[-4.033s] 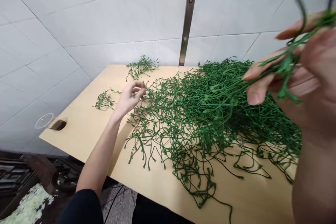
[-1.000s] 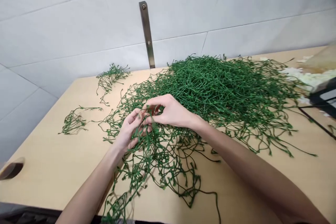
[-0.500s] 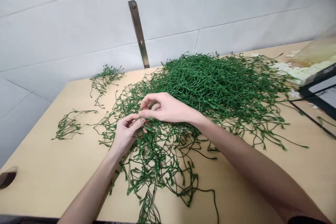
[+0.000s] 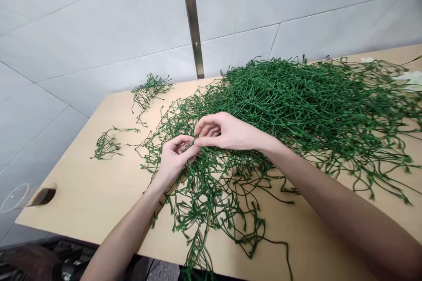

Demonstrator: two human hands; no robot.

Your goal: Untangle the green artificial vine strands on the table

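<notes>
My left hand (image 4: pixel 176 156) and my right hand (image 4: pixel 224 131) meet at the fingertips over the left side of a large heap of thin green stems (image 4: pixel 290 96). Both are pinched at a green stem, of which only a little shows between the fingers. Looser green stems spread below my hands and hang over the table's front edge. Two small clusters of stems, an upper one (image 4: pixel 150 90) and a lower one (image 4: pixel 107 144), lie apart on the left.
The wooden table (image 4: pixel 75 184) stands against a tiled wall with a metal bracket (image 4: pixel 194 30). White pieces (image 4: pixel 412 78) lie at the far right. A dark round object (image 4: pixel 44 196) is at the table's left edge.
The view has shifted, so everything sits further right and the table's left corner shows. My hands remain together, with the right fingers slightly more raised and curled.
</notes>
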